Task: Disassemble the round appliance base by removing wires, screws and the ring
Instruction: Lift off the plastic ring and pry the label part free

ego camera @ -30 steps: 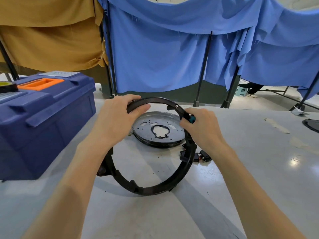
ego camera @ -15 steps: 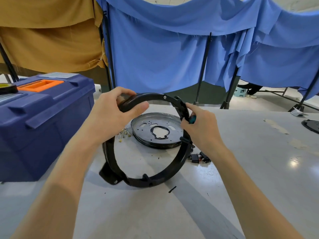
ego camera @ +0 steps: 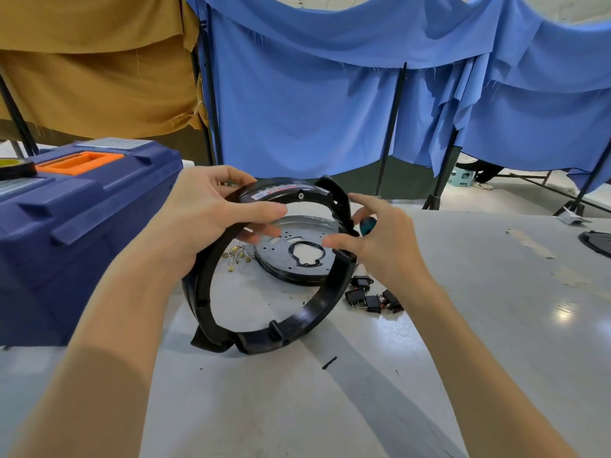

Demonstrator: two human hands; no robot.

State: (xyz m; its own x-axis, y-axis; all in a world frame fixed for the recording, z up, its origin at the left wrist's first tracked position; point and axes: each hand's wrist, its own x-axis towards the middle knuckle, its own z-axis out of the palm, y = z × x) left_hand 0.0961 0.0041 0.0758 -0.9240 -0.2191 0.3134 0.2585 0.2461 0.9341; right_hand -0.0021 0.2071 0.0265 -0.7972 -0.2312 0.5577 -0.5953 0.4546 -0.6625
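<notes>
— Raised since a moment ago, the black plastic ring (ego camera: 314,312) stands steeper, near edge on the grey tabletop (ego camera: 463,342), far edge up.
— Held how?
— By the left hand (ego camera: 205,219), fingers wrapped round its upper left arc. On the ring's right side the right hand (ego camera: 386,242) has loosened, thumb and forefinger stretched out, a teal-tipped tool (ego camera: 367,225) tucked in its palm.
— Nearby?
— Beyond the ring a round dark metal plate (ego camera: 281,256) lies flat. Just right are black rocker switches (ego camera: 372,297), and at left a blue plastic toolbox (ego camera: 82,233).
</notes>
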